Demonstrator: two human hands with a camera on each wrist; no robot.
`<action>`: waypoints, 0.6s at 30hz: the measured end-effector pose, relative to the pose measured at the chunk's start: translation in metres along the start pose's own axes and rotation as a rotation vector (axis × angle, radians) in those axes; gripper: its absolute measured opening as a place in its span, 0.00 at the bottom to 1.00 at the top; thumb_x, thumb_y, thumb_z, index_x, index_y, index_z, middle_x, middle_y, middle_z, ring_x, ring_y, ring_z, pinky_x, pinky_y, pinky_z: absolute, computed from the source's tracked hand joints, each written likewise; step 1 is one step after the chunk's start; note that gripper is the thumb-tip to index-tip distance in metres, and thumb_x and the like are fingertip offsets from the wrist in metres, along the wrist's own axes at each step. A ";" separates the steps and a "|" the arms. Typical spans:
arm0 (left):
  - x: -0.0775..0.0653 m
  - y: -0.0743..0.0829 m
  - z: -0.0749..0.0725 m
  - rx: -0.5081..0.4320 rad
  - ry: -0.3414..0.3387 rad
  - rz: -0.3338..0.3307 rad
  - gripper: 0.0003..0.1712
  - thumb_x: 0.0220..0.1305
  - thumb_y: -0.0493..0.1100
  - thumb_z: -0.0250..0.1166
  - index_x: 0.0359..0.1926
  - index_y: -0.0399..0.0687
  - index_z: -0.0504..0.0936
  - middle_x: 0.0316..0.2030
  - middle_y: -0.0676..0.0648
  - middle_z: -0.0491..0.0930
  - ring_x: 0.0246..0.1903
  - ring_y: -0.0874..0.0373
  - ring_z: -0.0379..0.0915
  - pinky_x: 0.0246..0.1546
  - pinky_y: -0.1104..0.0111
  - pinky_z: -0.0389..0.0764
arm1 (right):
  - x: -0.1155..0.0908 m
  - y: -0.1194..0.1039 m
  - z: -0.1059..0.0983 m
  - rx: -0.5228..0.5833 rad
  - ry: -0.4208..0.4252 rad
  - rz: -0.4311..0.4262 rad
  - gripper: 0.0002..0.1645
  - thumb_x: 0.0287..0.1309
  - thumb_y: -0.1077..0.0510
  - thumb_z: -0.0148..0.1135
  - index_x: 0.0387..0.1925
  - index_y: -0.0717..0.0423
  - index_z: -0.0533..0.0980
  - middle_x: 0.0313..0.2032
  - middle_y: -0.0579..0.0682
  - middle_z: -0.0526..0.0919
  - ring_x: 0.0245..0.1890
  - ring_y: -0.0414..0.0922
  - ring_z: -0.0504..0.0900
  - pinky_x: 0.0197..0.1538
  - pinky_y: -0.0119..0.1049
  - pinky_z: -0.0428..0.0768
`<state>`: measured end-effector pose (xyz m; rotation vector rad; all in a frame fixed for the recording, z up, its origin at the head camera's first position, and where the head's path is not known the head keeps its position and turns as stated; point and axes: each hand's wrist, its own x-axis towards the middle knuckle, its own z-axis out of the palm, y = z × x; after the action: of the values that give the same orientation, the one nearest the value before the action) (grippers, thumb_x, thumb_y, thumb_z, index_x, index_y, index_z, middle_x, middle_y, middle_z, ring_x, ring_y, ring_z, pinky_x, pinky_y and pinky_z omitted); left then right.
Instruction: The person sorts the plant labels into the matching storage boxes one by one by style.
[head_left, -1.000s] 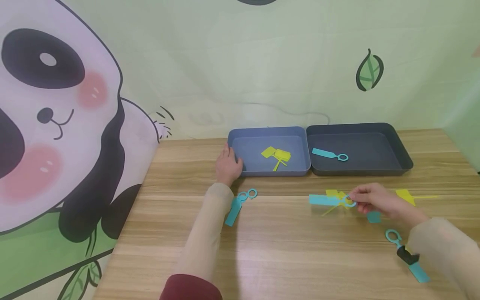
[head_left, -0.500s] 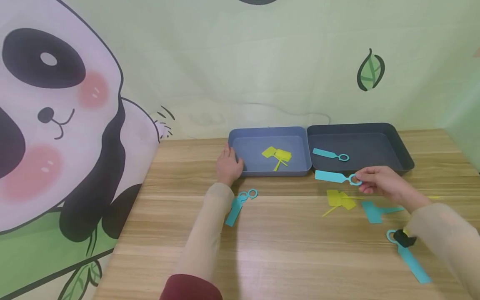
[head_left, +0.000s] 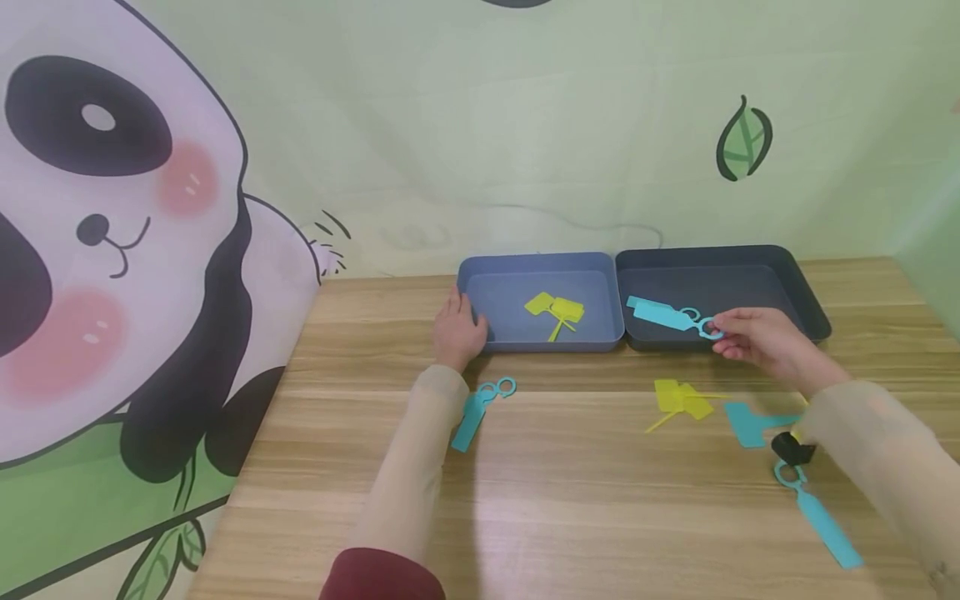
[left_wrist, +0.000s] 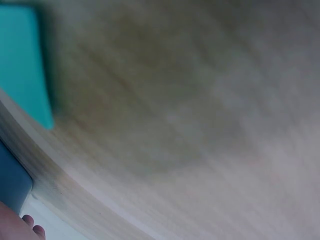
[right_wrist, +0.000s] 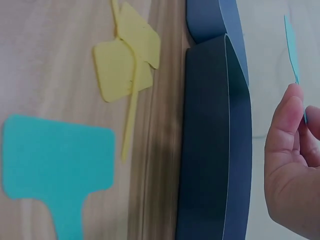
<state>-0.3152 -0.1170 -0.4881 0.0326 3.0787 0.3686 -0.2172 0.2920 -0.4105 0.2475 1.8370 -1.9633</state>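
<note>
Apparently placing step: R hand pinches cyan tag by one end, over dark tray; contact unclear. L hand, fingers loose, at side of blue tray. Next move prob. calls for lowering & easing pinch.

Both sleeves are beige, the left meeting maroon cloth

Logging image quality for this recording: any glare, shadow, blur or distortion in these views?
Head: pale glare on the table, shadow beside the left sleeve; left wrist: table heavily blurred, curved distortion lower left; right wrist: rim of the dark tray looks bowed, yellow tags fairly clear.
</note>
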 end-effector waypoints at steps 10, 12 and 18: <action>0.000 0.000 0.001 -0.009 0.006 -0.007 0.35 0.63 0.54 0.40 0.66 0.37 0.51 0.69 0.43 0.40 0.67 0.50 0.43 0.67 0.62 0.49 | 0.016 -0.005 -0.004 0.011 0.118 -0.038 0.05 0.57 0.57 0.54 0.29 0.52 0.75 0.23 0.43 0.80 0.22 0.36 0.80 0.29 0.24 0.79; 0.000 -0.001 0.002 -0.005 0.011 -0.005 0.35 0.63 0.54 0.40 0.66 0.38 0.51 0.69 0.43 0.40 0.67 0.50 0.43 0.67 0.62 0.49 | 0.020 -0.005 -0.004 -0.038 0.167 -0.036 0.09 0.57 0.55 0.54 0.35 0.56 0.73 0.23 0.41 0.79 0.23 0.35 0.79 0.30 0.23 0.79; 0.001 -0.001 0.002 -0.002 0.019 0.000 0.35 0.63 0.54 0.40 0.66 0.37 0.51 0.69 0.43 0.40 0.67 0.50 0.44 0.67 0.62 0.49 | 0.029 -0.005 -0.004 -0.107 0.249 -0.026 0.18 0.58 0.53 0.52 0.44 0.62 0.67 0.22 0.38 0.78 0.23 0.33 0.78 0.29 0.22 0.78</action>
<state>-0.3161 -0.1169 -0.4907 0.0289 3.0972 0.3747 -0.2460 0.2907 -0.4190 0.4546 2.1033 -1.9154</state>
